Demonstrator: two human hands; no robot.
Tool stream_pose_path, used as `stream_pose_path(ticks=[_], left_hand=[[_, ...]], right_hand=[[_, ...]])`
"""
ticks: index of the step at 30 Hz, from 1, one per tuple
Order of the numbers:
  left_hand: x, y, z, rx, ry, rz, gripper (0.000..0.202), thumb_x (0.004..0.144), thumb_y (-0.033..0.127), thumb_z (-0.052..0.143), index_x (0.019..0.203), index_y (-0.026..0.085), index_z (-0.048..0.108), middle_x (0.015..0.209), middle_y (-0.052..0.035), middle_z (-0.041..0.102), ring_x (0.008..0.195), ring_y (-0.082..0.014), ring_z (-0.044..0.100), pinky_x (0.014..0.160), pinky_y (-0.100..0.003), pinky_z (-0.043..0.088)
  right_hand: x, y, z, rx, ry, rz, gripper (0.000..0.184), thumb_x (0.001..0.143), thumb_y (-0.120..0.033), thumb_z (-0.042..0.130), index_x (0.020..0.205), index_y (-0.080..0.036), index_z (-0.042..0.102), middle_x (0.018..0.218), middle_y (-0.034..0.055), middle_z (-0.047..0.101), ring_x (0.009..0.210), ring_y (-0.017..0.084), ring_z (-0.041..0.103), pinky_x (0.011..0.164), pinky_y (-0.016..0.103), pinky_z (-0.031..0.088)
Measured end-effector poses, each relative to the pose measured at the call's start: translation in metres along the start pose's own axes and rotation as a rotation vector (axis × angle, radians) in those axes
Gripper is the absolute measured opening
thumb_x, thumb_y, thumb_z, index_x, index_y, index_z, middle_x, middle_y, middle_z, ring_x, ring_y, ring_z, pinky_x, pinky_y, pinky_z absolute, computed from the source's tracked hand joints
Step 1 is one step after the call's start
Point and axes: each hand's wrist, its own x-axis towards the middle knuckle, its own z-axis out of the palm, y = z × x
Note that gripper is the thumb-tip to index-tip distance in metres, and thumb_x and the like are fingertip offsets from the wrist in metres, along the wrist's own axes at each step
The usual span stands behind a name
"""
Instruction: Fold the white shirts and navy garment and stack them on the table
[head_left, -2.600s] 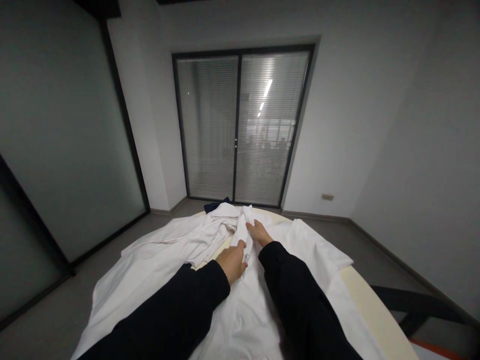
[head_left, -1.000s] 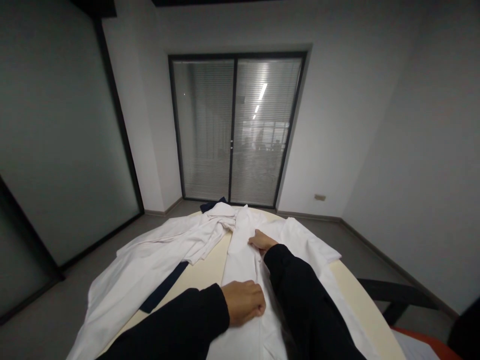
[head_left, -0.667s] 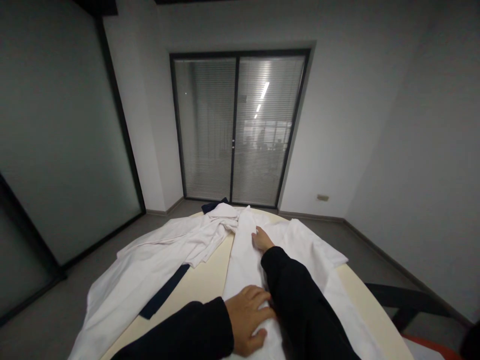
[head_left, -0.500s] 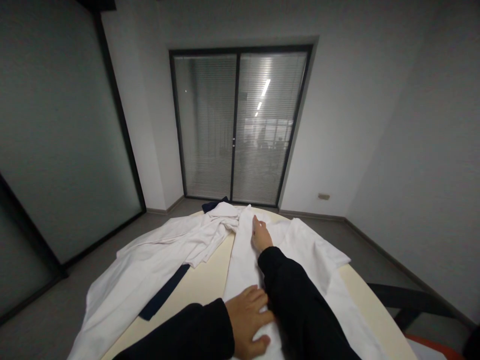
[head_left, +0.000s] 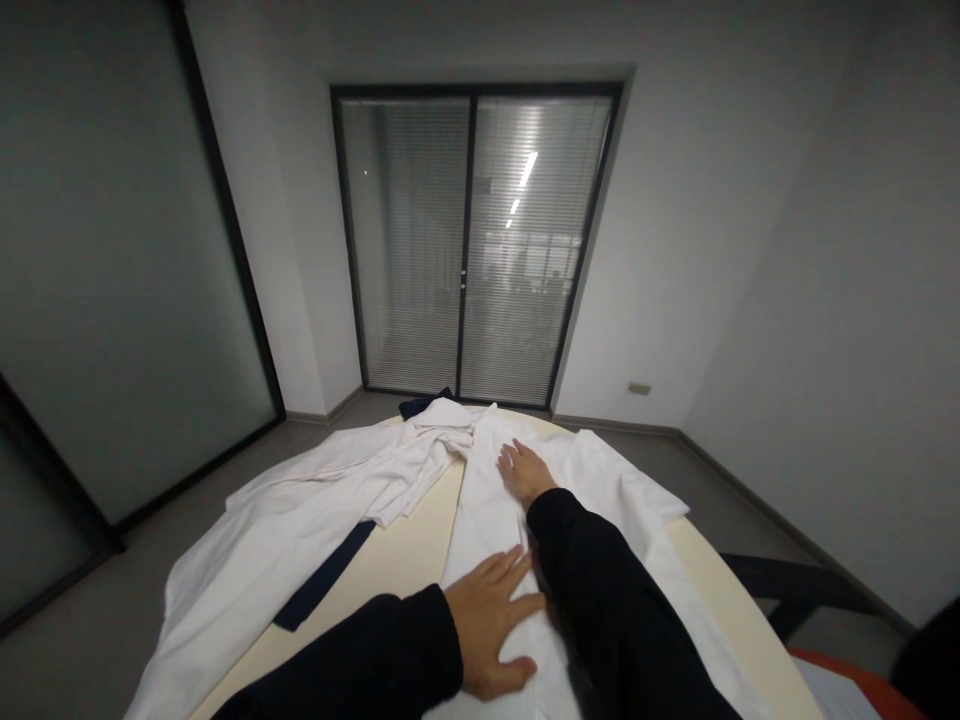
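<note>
A white garment (head_left: pixel 487 510) lies spread along the middle of a round cream table (head_left: pixel 405 560). My left hand (head_left: pixel 491 625) rests flat on its near part, fingers spread. Farther along the same garment, my right hand (head_left: pixel 523 470) lies palm down with its fingers stretched out. Both arms are in dark sleeves. Neither hand holds anything.
A second white garment (head_left: pixel 300 510) is bunched over the table's left side, with a dark blue cloth (head_left: pixel 322 578) beside it and another dark piece (head_left: pixel 420 405) at the far edge. A dark chair (head_left: pixel 802 585) stands at the right. Glass sliding doors (head_left: pixel 472 250) face me.
My left hand has come back toward me along the garment and gone from a loose fist to flat with spread fingers. My right hand stays stretched out on the far part.
</note>
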Motion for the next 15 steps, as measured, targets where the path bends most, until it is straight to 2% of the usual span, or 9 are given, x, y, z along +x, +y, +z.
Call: stream_pose_path(ticks=[3, 7, 9, 11, 13, 15], left_hand=[[0.000, 0.001, 0.002, 0.006, 0.005, -0.110, 0.084, 0.083, 0.052, 0.054, 0.151, 0.017, 0.020, 0.159, -0.0167, 0.009, 0.146, -0.0346, 0.009, 0.115, -0.055, 0.014], [0.000, -0.001, 0.004, 0.037, 0.004, -0.173, 0.080, 0.087, 0.058, 0.046, 0.150, 0.013, 0.025, 0.158, -0.0156, 0.017, 0.146, -0.0311, 0.012, 0.117, -0.051, 0.012], [-0.001, -0.003, 0.005, 0.045, 0.005, -0.162, 0.081, 0.084, 0.060, 0.050, 0.148, 0.016, 0.030, 0.158, -0.0131, 0.019, 0.145, -0.0324, 0.015, 0.116, -0.052, 0.016], [-0.001, -0.003, 0.005, 0.050, 0.008, -0.159, 0.081, 0.081, 0.060, 0.053, 0.148, 0.019, 0.032, 0.157, -0.0114, 0.022, 0.144, -0.0335, 0.018, 0.115, -0.053, 0.019], [0.000, -0.001, 0.006, 0.060, 0.014, -0.169, 0.081, 0.081, 0.061, 0.053, 0.148, 0.020, 0.033, 0.157, -0.0110, 0.023, 0.144, -0.0342, 0.019, 0.115, -0.053, 0.020], [0.002, 0.002, 0.006, 0.073, 0.023, -0.189, 0.082, 0.081, 0.063, 0.051, 0.148, 0.020, 0.032, 0.157, -0.0117, 0.022, 0.143, -0.0353, 0.020, 0.114, -0.054, 0.019]], right_hand=[[-0.013, 0.022, -0.027, -0.086, 0.203, 0.125, 0.047, 0.095, -0.030, 0.039, 0.139, -0.016, 0.044, 0.150, 0.0155, 0.037, 0.136, 0.028, 0.034, 0.111, 0.041, 0.024], [-0.035, 0.059, -0.057, -0.167, 0.402, 0.370, 0.049, 0.094, -0.022, 0.036, 0.139, -0.006, 0.040, 0.146, 0.0266, 0.036, 0.134, 0.036, 0.034, 0.105, 0.051, 0.028], [-0.045, 0.079, -0.067, -0.177, 0.407, 0.501, 0.047, 0.092, -0.025, 0.038, 0.133, -0.003, 0.047, 0.137, 0.0302, 0.044, 0.129, 0.038, 0.040, 0.099, 0.053, 0.034], [-0.052, 0.099, -0.076, -0.162, 0.348, 0.598, 0.045, 0.090, -0.030, 0.042, 0.122, -0.002, 0.057, 0.124, 0.0312, 0.055, 0.119, 0.040, 0.050, 0.091, 0.053, 0.039], [-0.058, 0.117, -0.083, -0.127, 0.261, 0.624, 0.043, 0.087, -0.035, 0.047, 0.109, -0.003, 0.066, 0.110, 0.0298, 0.064, 0.107, 0.039, 0.060, 0.085, 0.050, 0.044], [-0.062, 0.132, -0.088, -0.089, 0.188, 0.593, 0.041, 0.086, -0.039, 0.052, 0.099, -0.005, 0.071, 0.100, 0.0264, 0.069, 0.097, 0.034, 0.066, 0.080, 0.041, 0.047]])
